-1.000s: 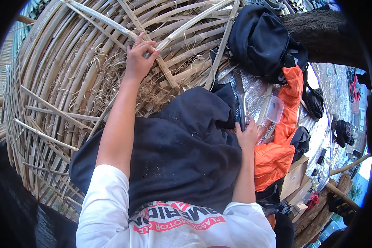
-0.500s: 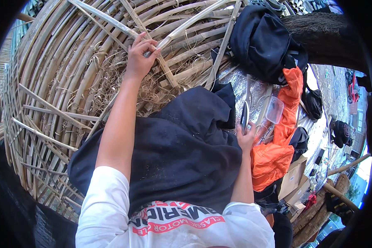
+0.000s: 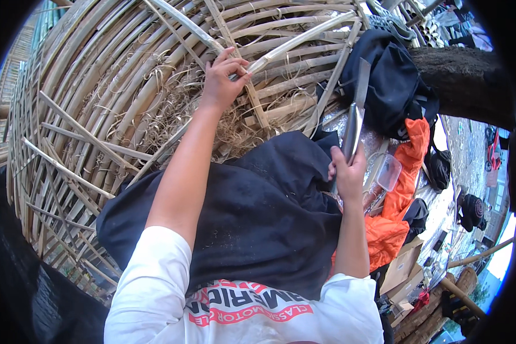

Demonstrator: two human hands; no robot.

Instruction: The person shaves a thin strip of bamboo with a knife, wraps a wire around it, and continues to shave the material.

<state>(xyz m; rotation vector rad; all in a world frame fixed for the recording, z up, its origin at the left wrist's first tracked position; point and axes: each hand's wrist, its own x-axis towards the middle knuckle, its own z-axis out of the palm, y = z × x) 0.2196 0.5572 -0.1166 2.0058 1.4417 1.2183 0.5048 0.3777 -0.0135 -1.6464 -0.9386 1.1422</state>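
Observation:
My left hand (image 3: 228, 81) is closed, its fingers pinching a pale bamboo strip (image 3: 292, 42) where it bends near the woven bamboo framework. The fingers hide part of the bend. A flat crosspiece (image 3: 252, 103) passes close beside this hand. In my right hand (image 3: 347, 169) is a knife (image 3: 354, 129) with a smooth silvery body, its narrow blade (image 3: 363, 80) pointing up and away from me. The hand wraps its lower end. Dark cloth (image 3: 252, 212) covers my lap between the two forearms.
Curly bamboo shavings (image 3: 229, 140) lie over the slats ahead. A black bag (image 3: 378, 74) sits at the far right, with orange cloth (image 3: 410, 155) and a clear plastic container (image 3: 389, 172) nearer. Loose bamboo strips (image 3: 69, 166) stick out on the left, and a dark log (image 3: 464, 80) crosses the right.
My right hand has lifted and turned the knife so the blade now stands out beyond the fist. The left hand keeps its pinch on the bamboo strip; the whole view has shifted slightly.

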